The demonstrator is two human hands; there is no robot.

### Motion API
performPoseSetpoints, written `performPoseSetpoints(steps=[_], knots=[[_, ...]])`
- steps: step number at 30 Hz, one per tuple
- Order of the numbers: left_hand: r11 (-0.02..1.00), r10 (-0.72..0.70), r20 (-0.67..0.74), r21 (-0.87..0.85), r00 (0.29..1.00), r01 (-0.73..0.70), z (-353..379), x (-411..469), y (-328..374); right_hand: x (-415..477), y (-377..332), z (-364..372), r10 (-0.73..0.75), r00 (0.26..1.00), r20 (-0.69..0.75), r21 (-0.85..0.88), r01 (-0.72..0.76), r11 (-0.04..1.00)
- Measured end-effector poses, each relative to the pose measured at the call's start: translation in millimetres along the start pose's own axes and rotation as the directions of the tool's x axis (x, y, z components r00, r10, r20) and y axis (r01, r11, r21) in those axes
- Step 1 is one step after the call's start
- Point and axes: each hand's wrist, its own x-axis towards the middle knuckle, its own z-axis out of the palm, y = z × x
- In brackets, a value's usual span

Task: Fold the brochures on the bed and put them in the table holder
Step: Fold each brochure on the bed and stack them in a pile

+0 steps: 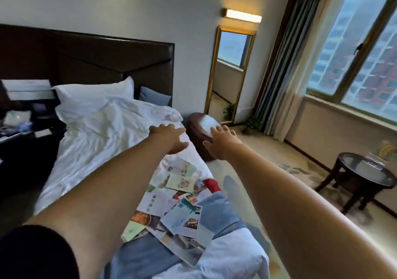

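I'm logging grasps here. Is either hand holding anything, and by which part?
Nothing is held. The left hand and right hand are both stretched forward, fingers open; the brochures lie untouched on the bed.

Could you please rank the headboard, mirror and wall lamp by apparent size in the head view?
1. headboard
2. mirror
3. wall lamp
The gaps are clear, so none look alike.

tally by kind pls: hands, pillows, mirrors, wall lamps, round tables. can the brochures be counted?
Hands: 2 (left hand, right hand)
Pillows: 2 (white pillow, grey-blue pillow)
Floor mirror: 1
Wall lamp: 1
Round table: 1
Total: 7
Brochures: overlapping pile, no exact count.
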Motion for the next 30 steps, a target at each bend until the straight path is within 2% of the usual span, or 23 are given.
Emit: performPoseSetpoints(steps=[5,14,20,30], knots=[[0.981,-0.193,0.092,-0.009,0.977,0.194,35.6,41.9,-47.0,86.4,-31.3,33.3,-0.242,0.968,0.069,-0.072,0.247,0.966],[0.892,-0.447,0.165,0.002,0.879,0.453,66.8,97.4,-86.4,217.9,-64.9,75.3,-0.527,0.842,0.113,-0.029,0.533,0.845],[0.885,-0.456,0.259,0.028,0.852,0.465,105.4,110.2,-92.7,246.4,-74.4,102.3,-0.577,0.785,0.226,-0.038,0.599,0.800],[0.886,-0.440,0.313,0.000,0.842,0.463,133.6,130.0,-121.1,272.8,-94.2,147.4,-0.561,0.784,0.266,-0.055,0.593,0.803]])
